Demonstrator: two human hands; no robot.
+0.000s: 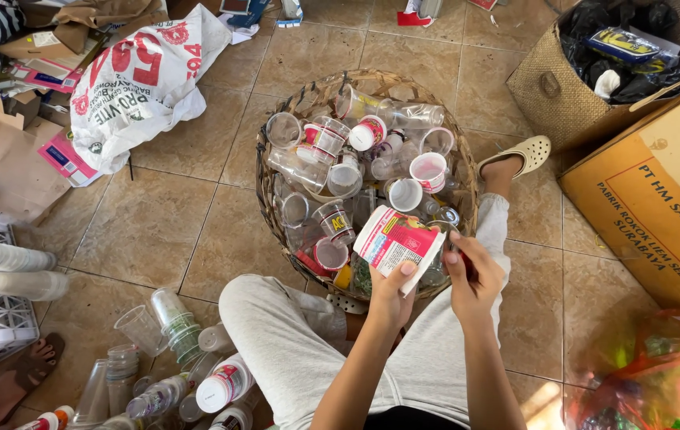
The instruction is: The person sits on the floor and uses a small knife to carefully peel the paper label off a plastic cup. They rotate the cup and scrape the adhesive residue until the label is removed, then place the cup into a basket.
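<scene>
Left hand point(391, 296) clamped a printed cup point(398, 240); right hand point(474, 275) fingers curled together (contents unclear) above basket point(264, 171).

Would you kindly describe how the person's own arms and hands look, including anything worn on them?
Both forearms are bare, with no sleeves, gloves, watch or bracelets in view. The left hand and right hand show no rings that I can make out. The fingernails look short and unpainted.

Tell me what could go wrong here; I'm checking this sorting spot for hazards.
The left hand holds the printed cup only by its lower edge, so it might slip into the woven basket. The right hand seems to grip something small and dark, possibly sharp. Loose cups on the floor by the knee could tip over.
</scene>
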